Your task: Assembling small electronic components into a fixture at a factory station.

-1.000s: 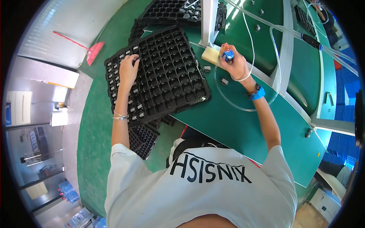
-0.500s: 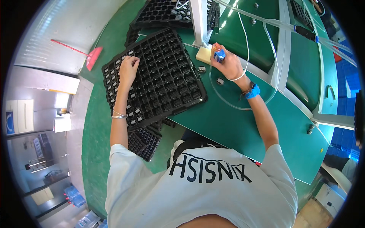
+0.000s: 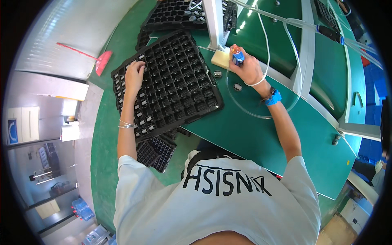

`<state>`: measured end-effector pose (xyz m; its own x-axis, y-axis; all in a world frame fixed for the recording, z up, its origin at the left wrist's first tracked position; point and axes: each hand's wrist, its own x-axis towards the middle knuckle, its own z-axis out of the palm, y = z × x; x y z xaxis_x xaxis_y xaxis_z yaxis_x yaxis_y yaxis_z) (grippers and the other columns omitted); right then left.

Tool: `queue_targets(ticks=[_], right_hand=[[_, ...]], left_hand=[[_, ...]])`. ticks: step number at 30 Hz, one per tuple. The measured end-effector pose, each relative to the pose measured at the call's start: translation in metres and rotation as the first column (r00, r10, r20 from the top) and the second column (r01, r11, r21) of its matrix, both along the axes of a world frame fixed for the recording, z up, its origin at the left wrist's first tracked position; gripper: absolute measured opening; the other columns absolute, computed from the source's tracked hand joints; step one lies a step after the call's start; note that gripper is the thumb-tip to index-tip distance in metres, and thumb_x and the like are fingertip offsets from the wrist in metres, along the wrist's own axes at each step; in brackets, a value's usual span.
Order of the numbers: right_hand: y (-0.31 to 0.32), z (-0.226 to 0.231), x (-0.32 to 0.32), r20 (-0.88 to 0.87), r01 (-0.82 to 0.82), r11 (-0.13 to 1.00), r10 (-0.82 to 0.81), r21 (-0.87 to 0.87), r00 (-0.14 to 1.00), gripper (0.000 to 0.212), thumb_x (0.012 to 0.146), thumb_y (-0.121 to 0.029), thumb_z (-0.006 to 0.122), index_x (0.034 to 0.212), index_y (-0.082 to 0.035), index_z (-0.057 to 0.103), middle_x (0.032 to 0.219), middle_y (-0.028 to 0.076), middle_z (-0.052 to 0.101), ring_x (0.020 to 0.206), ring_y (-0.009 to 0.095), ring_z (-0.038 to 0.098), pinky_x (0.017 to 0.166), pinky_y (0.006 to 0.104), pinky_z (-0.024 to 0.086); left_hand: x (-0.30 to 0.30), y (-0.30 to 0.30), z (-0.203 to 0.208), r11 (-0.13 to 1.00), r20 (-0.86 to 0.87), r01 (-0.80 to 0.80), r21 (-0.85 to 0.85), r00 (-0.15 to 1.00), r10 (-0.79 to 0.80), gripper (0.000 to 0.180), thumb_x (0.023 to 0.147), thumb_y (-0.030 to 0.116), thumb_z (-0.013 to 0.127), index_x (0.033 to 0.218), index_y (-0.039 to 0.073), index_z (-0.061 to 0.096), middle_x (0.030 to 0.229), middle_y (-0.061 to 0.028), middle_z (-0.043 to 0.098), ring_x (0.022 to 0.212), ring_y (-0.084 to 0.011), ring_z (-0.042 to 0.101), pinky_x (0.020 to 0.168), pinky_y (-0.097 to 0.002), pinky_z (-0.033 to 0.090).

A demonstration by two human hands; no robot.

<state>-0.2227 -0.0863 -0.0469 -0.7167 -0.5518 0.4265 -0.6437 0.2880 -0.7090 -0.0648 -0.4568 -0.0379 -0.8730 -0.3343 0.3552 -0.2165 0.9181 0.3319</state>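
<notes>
Tray work at green bench, small parts handled one by one

We see our left hand (image 3: pixel 134 75) fingers down in the black compartment tray's (image 3: pixel 179 94) far-left cells, apparently picking; our right hand (image 3: pixel 245 69) fist-closed around a small blue tool (image 3: pixel 237 57) beside the cream block (image 3: pixel 220 59). Next move likely needs a part carried across. Tray: glossy, gridded, overhanging the bench (image 3: pixel 261 139) edge
</notes>
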Motion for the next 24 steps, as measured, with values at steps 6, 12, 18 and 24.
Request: queue_targets(ticks=[6, 12, 18, 24], right_hand=[[-0.001, -0.003, 0.001, -0.091, 0.092, 0.996, -0.093, -0.011, 0.992, 0.036, 0.075, -0.017, 0.065, 0.104, 0.0, 0.054, 0.076, 0.022, 0.059, 0.069, 0.04, 0.058, 0.06, 0.0404, 0.046], [-0.001, -0.007, -0.004, -0.057, 0.059, 0.998, -0.059, -0.018, 0.997, 0.035, 0.074, -0.017, 0.064, 0.104, -0.002, 0.054, 0.075, 0.022, 0.058, 0.069, 0.04, 0.057, 0.06, 0.0396, 0.047], [0.001, -0.005, -0.002, -0.031, 0.059, 0.998, -0.06, -0.011, 0.998, 0.036, 0.073, -0.02, 0.063, 0.102, -0.003, 0.053, 0.072, 0.022, 0.058, 0.067, 0.04, 0.057, 0.061, 0.042, 0.046], [0.003, -0.005, -0.007, 0.067, 0.048, 0.999, -0.049, 0.02, 0.997, 0.034, 0.075, -0.016, 0.063, 0.103, 0.001, 0.053, 0.075, 0.017, 0.061, 0.07, 0.033, 0.061, 0.067, 0.0351, 0.048]], left_hand=[[-0.002, 0.002, 0.009, 0.99, 0.081, -0.026, 0.136, 0.997, 0.015, 0.018, 0.079, 0.012, 0.061, 0.093, 0.001, 0.062, 0.087, -0.0114, 0.062, 0.075, -0.0212, 0.061, 0.071, -0.0301, 0.048], [-0.001, -0.017, 0.009, 1.0, 0.107, -0.029, 0.002, 0.994, 0.029, 0.013, 0.077, 0.011, 0.062, 0.086, 0.002, 0.064, 0.085, -0.0129, 0.059, 0.078, -0.0264, 0.061, 0.071, -0.0341, 0.047], [-0.006, -0.026, 0.004, 0.999, 0.125, -0.033, 0.039, 0.992, 0.028, 0.011, 0.078, 0.01, 0.061, 0.085, 0.002, 0.063, 0.083, -0.0136, 0.058, 0.077, -0.0272, 0.059, 0.071, -0.0347, 0.046], [-0.005, -0.021, 0.007, 1.0, 0.165, -0.02, 0.002, 0.986, 0.019, 0.012, 0.078, 0.012, 0.062, 0.084, 0.001, 0.062, 0.084, -0.0149, 0.057, 0.077, -0.028, 0.059, 0.072, -0.035, 0.046]])
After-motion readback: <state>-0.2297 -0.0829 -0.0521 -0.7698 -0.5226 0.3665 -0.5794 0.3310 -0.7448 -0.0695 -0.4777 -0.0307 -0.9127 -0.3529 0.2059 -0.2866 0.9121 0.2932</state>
